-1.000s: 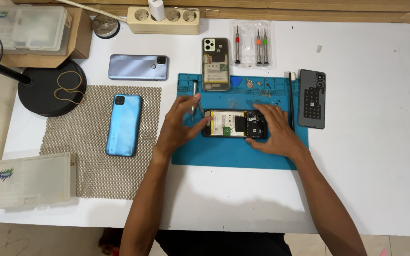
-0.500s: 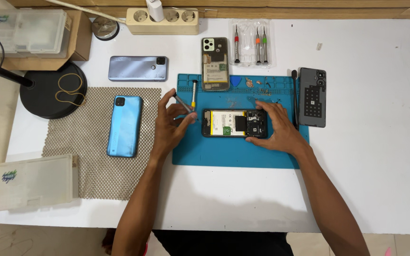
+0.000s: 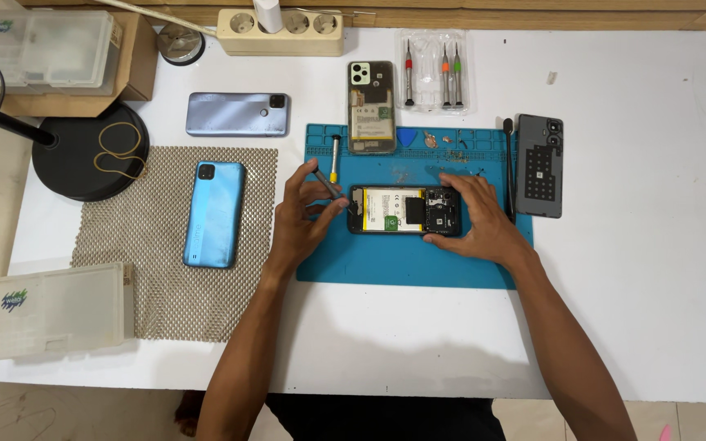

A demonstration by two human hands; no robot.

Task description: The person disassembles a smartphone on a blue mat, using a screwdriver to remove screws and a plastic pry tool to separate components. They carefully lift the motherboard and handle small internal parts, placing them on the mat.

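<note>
Both forearms are bare to past the elbows, no sleeves, watch, rings or gloves showing; a dark garment covers the lap at six o'clock

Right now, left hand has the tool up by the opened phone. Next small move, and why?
Probably lower the slim grey screwdriver in the left hand until its tip meets the near end of the opened black phone on the blue mat. The tip hangs just off that end, tilted toward it, while the right hand lies flat on the phone's far end and steadies it.
</note>
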